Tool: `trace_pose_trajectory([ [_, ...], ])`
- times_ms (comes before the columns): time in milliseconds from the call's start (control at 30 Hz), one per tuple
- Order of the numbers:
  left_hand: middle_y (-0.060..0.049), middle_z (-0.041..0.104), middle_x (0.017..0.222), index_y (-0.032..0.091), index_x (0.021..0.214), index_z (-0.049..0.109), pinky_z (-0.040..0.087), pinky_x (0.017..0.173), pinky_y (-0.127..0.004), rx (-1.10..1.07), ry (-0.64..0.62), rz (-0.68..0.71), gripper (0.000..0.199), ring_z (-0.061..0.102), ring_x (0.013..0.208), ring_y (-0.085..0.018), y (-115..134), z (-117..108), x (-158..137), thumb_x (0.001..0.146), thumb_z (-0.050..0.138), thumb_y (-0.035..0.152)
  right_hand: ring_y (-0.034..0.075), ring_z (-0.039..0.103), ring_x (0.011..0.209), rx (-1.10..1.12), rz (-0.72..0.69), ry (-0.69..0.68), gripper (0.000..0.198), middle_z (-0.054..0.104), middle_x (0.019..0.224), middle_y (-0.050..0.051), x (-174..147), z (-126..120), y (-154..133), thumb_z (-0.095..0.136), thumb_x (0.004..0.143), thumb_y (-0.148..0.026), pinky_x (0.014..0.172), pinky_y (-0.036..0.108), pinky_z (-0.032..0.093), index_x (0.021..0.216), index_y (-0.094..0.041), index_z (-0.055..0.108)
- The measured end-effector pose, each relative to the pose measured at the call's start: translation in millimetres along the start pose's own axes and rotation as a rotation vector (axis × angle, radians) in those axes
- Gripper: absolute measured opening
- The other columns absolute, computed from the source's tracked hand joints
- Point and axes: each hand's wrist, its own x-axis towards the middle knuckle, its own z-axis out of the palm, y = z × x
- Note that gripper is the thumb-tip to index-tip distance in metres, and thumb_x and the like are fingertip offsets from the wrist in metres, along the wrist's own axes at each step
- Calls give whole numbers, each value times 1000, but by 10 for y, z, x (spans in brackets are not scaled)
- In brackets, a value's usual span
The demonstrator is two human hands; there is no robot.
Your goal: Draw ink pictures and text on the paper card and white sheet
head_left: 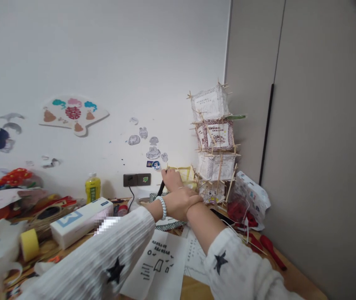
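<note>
**Left of the lantern tower [217,135], the right hand [172,180] grips a black pen [161,188]**

Just left of the tower's lower tiers, the right hand has its fingers closed on the pen, which slants downward. Whether its lower end touches the green-edged paper [172,226] I cannot tell; that paper lies left of the tower's foot, partly hidden by the arms. The left hand [178,203] is clasped around the right forearm [204,227] near the wrist, also left of the tower's foot. A yellow frame [190,173] stands between the right hand and the tower.

Nearer the viewer than the tower and to its left, a white sheet [157,262] with black drawing lies on the wooden table [293,268]. A dark phone [222,217] rests just in front of the tower's base, and a clear plastic bag [254,200] sits beside the tower on the right. Well to the tower's left are a yellow bottle [93,188], a white box [82,221] and a yellow tape roll [29,245]. Left of the tower, a fan-shaped panel [73,114] hangs on the wall [128,54].
</note>
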Motion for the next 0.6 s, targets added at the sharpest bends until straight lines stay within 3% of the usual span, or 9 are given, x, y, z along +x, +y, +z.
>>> trace_pose_trajectory([
  [133,-4,63,94,14,104,60,54,70,-34,41,-8,-59,23,62,79,-17,-40,115,-15,94,56,35,25,57,110,-90,-93,27,28,58,122,9,6,-1,-2,57,93,-28,93,48,47,119,-16,57],
  [300,-10,57,121,16,119,55,51,86,-46,190,-8,-106,29,59,104,-25,-218,146,-222,93,58,26,24,60,106,-43,20,140,27,60,120,9,145,-248,78,59,92,-27,89,47,50,117,-16,58],
  [467,-10,54,126,17,124,53,51,88,-47,264,-158,-38,33,57,108,-26,-421,46,-614,92,59,26,23,61,101,187,177,284,23,61,114,9,301,-765,301,57,93,-25,85,44,52,114,-14,58],
  [533,-9,56,122,17,122,54,52,85,-45,274,-241,-14,31,59,103,-25,-481,37,-734,92,59,28,22,62,98,332,151,317,21,63,109,10,290,-915,220,52,96,-21,83,42,52,114,-12,57],
  [600,-9,57,120,17,120,55,53,82,-43,318,-299,-64,30,60,100,-24,-550,46,-798,93,59,29,21,63,94,497,45,308,21,63,107,9,189,-961,-42,50,97,-22,81,40,53,114,-12,57],
])
